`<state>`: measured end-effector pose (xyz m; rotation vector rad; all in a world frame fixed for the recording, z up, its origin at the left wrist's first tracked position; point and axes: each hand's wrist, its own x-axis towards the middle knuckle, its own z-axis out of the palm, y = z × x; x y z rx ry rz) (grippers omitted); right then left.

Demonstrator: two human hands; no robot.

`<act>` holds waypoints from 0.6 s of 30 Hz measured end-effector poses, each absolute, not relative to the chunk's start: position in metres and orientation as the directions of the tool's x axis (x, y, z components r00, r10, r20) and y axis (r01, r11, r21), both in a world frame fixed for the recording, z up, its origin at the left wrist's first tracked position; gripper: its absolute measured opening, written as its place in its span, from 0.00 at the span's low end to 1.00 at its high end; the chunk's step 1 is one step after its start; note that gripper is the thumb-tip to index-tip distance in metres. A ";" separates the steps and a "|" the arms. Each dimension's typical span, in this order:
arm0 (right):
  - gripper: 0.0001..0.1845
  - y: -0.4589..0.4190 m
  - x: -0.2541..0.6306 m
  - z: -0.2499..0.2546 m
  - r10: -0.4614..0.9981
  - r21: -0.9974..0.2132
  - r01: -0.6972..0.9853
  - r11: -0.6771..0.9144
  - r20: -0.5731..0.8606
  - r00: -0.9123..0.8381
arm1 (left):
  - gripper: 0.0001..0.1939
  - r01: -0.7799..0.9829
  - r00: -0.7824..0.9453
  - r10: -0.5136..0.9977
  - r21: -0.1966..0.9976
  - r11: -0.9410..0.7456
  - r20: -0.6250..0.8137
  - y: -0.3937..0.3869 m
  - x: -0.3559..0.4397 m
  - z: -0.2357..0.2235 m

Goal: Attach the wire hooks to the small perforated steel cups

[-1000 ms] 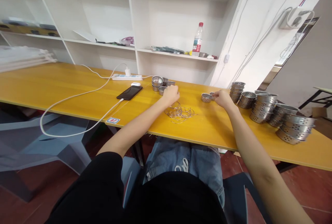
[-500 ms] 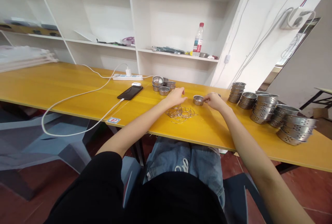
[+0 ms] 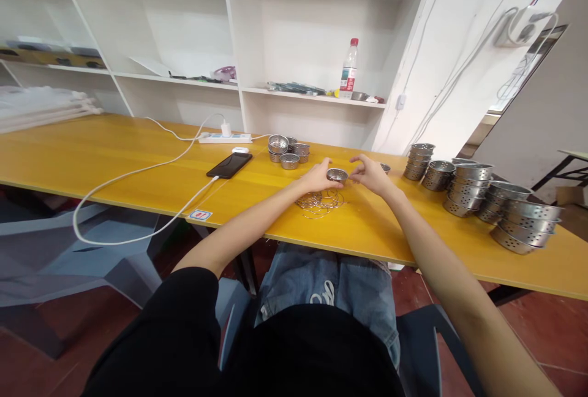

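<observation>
A small metal cup (image 3: pixel 337 175) is gripped at its left side by my left hand (image 3: pixel 318 177), the thumb in front and the fingers behind. Just right of that cup is my right hand (image 3: pixel 371 176), its thumb and fingers apart and nothing visible in them. Below my left hand lies a tangle of thin metal wire rings (image 3: pixel 321 201) on the table. Another small metal cup (image 3: pixel 385 168) shows partly behind my right hand.
Perforated metal cups (image 3: pixel 289 160) stand grouped behind my left hand. Tall stacks of perforated cups (image 3: pixel 468 184) fill the table's right side. A phone (image 3: pixel 229 165) on a white cable and a power strip (image 3: pixel 229 138) are at left. A bottle (image 3: pixel 348 72) stands on the shelf.
The metal cup has moved left, from my right hand's fingers to my left hand. My left hand has taken hold of it, and my right hand has let go and opened.
</observation>
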<state>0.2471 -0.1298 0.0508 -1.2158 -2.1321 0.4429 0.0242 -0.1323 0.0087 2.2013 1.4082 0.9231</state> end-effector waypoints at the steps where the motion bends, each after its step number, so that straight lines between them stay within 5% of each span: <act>1: 0.21 -0.129 0.248 0.050 0.873 -0.614 0.622 0.487 0.334 -0.355 | 0.50 0.657 0.289 0.899 0.615 -0.436 0.330 -0.132 0.024 0.008; 4: 0.12 -0.124 0.252 0.047 0.908 -0.663 0.624 0.413 0.246 -0.340 | 0.48 0.656 0.289 0.896 0.613 -0.441 0.337 -0.131 0.022 0.007; 8: 0.02 -0.119 0.257 0.044 0.922 -0.542 0.746 0.386 0.239 -0.304 | 0.48 0.655 0.299 0.894 0.609 -0.447 0.335 -0.129 0.022 0.007; 14: 0.14 -0.113 0.246 0.041 0.965 -0.371 0.897 0.238 0.192 -0.177 | 0.45 0.611 0.245 0.909 0.675 -0.414 0.336 -0.126 0.028 0.008; 18: 0.11 -0.104 0.234 0.046 0.985 -0.262 0.950 0.170 0.053 -0.162 | 0.42 0.608 0.186 0.910 0.684 -0.403 0.371 -0.127 0.025 0.011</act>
